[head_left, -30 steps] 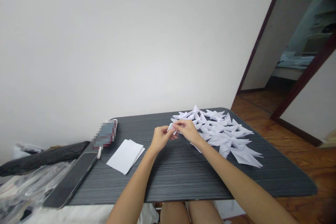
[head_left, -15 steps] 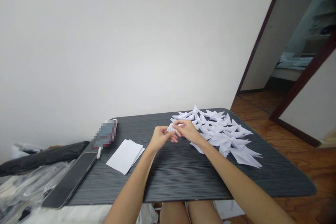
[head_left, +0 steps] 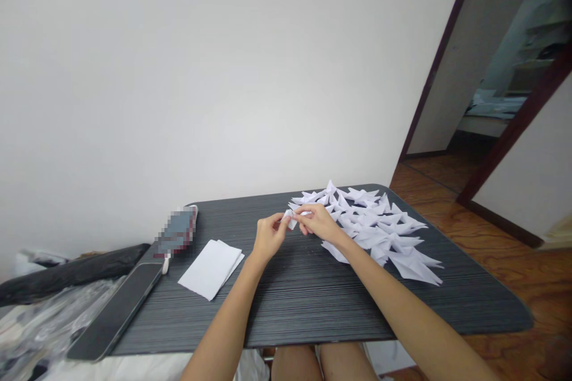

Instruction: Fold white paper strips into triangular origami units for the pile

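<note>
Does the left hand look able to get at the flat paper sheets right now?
Probably yes: nothing covers the paper sheets, though the left hand is occupied pinching the folded paper.

The left forearm [head_left: 227,315] and the right forearm [head_left: 393,292] reach forward, slanting inward; the left hand [head_left: 269,236] and the right hand [head_left: 319,222] are close together, thumbs and fingers pinched; bare thighs [head_left: 292,364] show below.

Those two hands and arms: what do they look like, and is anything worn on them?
Both are a person's: the left hand and right hand are ungloved, the slim forearms bare, without sleeves, watch, cables or visible markings. Rings would be too small to tell.
</note>
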The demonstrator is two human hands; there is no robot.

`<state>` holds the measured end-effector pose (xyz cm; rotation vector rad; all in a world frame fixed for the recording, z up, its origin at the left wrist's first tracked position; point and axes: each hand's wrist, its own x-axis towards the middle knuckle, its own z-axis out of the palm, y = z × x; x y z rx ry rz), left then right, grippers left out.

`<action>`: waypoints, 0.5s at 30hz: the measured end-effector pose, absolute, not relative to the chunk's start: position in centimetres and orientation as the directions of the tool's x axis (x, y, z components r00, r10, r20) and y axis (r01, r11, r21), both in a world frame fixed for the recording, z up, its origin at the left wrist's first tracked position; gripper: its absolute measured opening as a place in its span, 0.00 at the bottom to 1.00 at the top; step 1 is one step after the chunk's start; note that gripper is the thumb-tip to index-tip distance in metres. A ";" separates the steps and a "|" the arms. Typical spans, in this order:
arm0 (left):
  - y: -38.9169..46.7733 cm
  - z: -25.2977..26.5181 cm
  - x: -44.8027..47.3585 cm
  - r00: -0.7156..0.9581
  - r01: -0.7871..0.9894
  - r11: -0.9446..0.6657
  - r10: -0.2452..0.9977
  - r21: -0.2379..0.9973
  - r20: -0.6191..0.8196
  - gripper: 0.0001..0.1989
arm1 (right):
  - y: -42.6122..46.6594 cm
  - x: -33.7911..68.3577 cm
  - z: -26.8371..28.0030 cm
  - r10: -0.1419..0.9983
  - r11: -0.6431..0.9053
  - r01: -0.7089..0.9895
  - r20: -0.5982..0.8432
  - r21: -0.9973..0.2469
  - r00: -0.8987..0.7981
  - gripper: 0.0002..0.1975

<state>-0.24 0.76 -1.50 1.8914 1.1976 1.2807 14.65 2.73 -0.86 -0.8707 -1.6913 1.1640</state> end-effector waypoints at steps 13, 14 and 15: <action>0.8 -1.4 -0.4 0.080 0.303 -0.496 0.864 0.814 0.497 0.09 | 2.2 14.1 -1.0 0.775 0.632 0.357 0.557 -0.687 -0.299 0.08; 0.8 -1.5 -0.5 0.084 0.286 -0.484 0.873 0.827 0.481 0.09 | 2.1 14.1 -1.0 0.772 0.635 0.357 0.556 -0.685 -0.306 0.08; 0.9 -1.5 -0.5 0.089 0.274 -0.476 0.878 0.836 0.471 0.09 | 2.1 14.1 -1.0 0.769 0.640 0.356 0.560 -0.681 -0.309 0.08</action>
